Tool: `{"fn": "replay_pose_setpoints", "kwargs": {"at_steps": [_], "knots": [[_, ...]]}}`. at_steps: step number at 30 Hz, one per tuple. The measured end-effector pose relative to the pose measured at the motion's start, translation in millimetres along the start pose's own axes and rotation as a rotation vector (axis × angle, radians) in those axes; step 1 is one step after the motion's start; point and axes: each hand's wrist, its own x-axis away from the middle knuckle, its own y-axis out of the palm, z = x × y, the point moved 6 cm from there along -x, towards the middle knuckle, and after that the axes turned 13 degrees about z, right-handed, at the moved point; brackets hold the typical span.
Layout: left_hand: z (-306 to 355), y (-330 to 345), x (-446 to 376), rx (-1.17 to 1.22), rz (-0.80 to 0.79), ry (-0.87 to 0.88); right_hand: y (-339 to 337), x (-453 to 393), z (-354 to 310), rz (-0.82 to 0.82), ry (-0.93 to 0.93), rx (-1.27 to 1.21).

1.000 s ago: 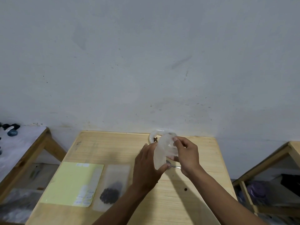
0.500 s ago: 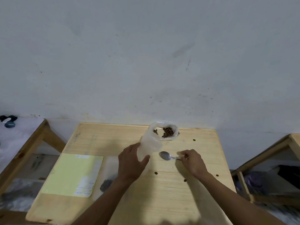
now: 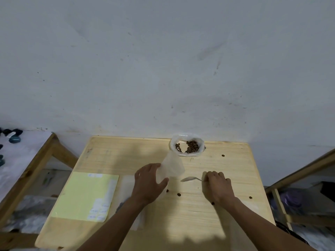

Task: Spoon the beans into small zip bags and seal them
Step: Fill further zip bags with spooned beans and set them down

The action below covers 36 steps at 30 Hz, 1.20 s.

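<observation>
Left hand [image 3: 148, 183] grips a small clear zip bag [image 3: 171, 168] by its lower edge, thumb on the near side, fingers curled behind; bag tilts up and away toward the back of the table [image 3: 199, 214], its far end just short of the bean container. Right hand [image 3: 217, 185] lies knuckles-up on the table w/ fingers curled over the handle end of a metal spoon [image 3: 190, 178], pinching it; spoon lies roughly flat, bowl pointing left toward the bag, and looks empty, tho blur makes that hard to confirm. Beans [image 3: 192, 146] sit in a white plastic-lined bowl or open bag [image 3: 186, 140] at the back edge of the table, near the wall [image 3: 163, 69], mostly heaped on the right side w/ a few on the left. Loose beans scattered on the wood: one near the back right [image 3: 223, 155], two betw. the hands [image 3: 179, 194], one by the right wrist [image 3: 213, 203], one further right [image 3: 250, 197]. Left of the left forearm a pale yellow sheet [image 3: 85, 194] lies flat w/ small white labels along its right side; next to it a clear flat bag [image 3: 126, 189] w/ a dark patch, partly hidden under the forearm. Another wooden table [image 3: 27, 174] stands at far left w/ dark small items on top, and a wooden frame [image 3: 299, 171] at far right.
</observation>
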Motion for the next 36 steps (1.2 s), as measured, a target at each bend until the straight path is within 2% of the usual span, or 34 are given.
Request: {"fn": "replay_pose_setpoints", "kwargs": {"at_steps": [3, 6, 9, 11, 16, 18, 23, 26, 32, 36], "knots": [[-5, 2, -10, -0.012, -0.03, 0.017, -24, -8, 5, 0.047, -0.046, -0.166], [-9, 4, -21, -0.033, -0.046, 0.04, -58, -27, 21, 0.196, -0.003, -0.321], [-1, 12, -32, -0.047, -0.104, 0.112, -82, -53, 34, 0.255, 0.037, -0.385], [12, 19, -40, -0.063, -0.146, 0.193, -88, -68, 36, 0.281, 0.099, -0.493], [45, 35, -55, -0.091, -0.238, 0.364, -85, -89, 30, 0.426, 0.361, -0.998], [50, 44, -59, -0.115, -0.3, 0.378, -78, -91, 25, 0.488, 0.338, -0.99], [55, 57, -59, -0.128, -0.416, 0.372, -61, -81, 10, 0.561, 0.105, -0.769], [54, 61, -57, -0.134, -0.424, 0.39, -54, -73, 6, 0.564, 0.089, -0.743], [58, 67, -58, -0.084, -0.418, 0.383, -36, -80, 20, 0.521, 0.398, -0.853], [64, 77, -52, 0.015, -0.423, 0.336, -18, -91, 25, 0.383, 0.559, -0.962]]}}
